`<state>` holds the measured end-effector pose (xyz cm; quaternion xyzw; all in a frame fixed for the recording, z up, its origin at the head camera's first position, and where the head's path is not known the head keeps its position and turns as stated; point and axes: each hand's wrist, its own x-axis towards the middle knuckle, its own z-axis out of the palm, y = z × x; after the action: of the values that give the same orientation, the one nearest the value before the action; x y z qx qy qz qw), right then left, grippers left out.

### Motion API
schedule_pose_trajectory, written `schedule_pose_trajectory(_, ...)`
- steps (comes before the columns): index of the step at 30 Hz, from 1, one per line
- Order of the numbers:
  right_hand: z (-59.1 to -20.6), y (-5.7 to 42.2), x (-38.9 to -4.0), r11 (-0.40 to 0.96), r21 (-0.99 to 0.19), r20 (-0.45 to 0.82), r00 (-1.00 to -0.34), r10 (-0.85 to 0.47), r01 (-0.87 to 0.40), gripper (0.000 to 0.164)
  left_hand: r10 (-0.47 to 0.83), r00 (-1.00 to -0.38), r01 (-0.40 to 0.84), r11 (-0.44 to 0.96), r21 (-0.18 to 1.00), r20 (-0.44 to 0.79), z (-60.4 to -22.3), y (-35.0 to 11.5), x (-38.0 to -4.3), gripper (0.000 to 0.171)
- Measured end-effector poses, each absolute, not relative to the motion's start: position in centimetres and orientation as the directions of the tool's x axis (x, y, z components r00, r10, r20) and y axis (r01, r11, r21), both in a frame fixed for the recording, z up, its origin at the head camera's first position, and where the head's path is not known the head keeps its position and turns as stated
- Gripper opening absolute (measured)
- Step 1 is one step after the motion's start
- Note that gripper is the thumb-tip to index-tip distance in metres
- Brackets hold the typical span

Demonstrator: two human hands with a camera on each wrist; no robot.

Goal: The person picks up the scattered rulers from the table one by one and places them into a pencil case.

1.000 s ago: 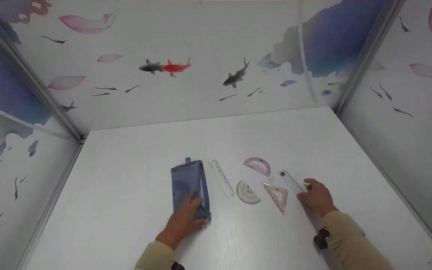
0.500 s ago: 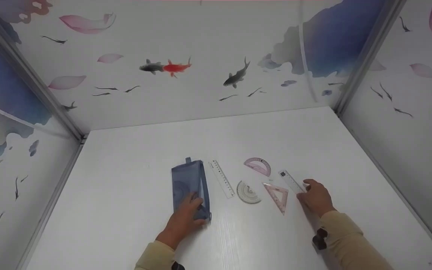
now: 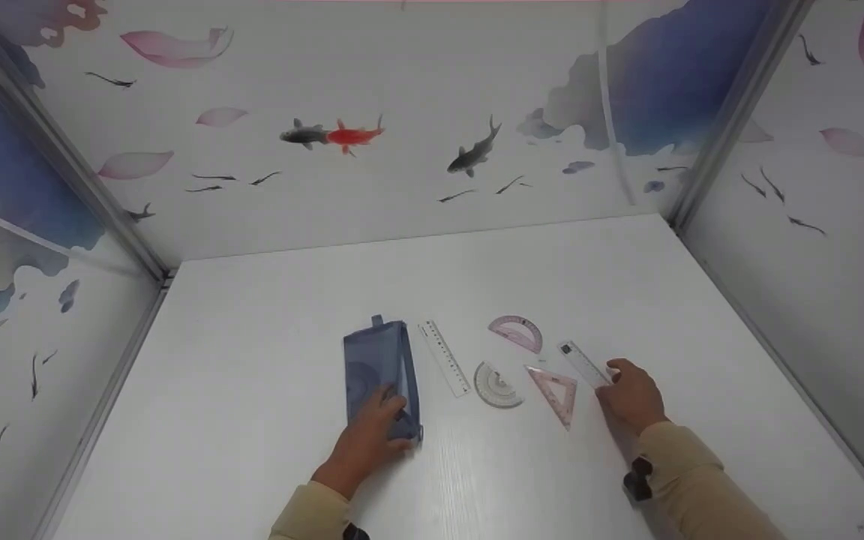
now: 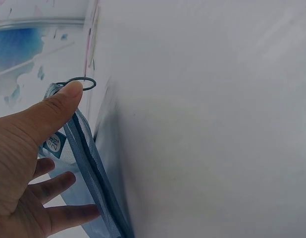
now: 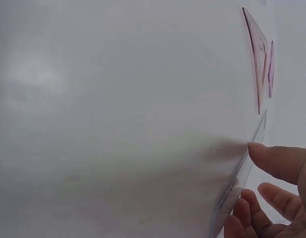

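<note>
Head view: the right ruler (image 3: 583, 364) lies on the table (image 3: 252, 375), ahead and to the left of the right hand (image 3: 633, 394). Its long axis runs at a slant from the right hand toward the far left. The right hand is the nearer of the two and grips the ruler toward its near end. The right wrist view shows the thumb at one long edge and the fingers at the opposite side.

The left hand (image 3: 364, 442) holds the blue pouch (image 3: 368, 356) at its near end, thumb at the near right corner and fingers over the flat side. The pouch's long axis runs roughly away from the person, with the zipped edge facing right and apparently parted.

Governing relation, as judged: the ruler slants away from the grip, while the pouch edge lies well apart to its left. Moving the ruler to the pouch would require crossing leftward and turning the ruler. Between them lie the pink triangle (image 3: 550, 395), pink protractor (image 3: 513, 321), clear protractor (image 3: 493, 390) and left ruler (image 3: 444, 358).
</note>
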<state>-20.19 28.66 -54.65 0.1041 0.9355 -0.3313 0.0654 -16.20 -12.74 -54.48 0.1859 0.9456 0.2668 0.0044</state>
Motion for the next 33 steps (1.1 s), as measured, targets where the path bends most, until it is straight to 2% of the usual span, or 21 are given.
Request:
schedule_pose_trajectory(18,-54.8,28.7,-20.2,0.730,-0.629,-0.208,-0.963,0.173,0.267,0.055,0.331,-0.942,0.313,0.797,0.517,0.060,-54.4,-12.6,-16.2,0.056)
schedule_pose_trajectory(33,-55.8,29.5,-20.5,0.721,-0.649,-0.200,-0.969,0.148,0.244,0.052,0.317,-0.947,0.294,0.785,0.544,0.055,-54.3,-12.7,-16.1,0.057)
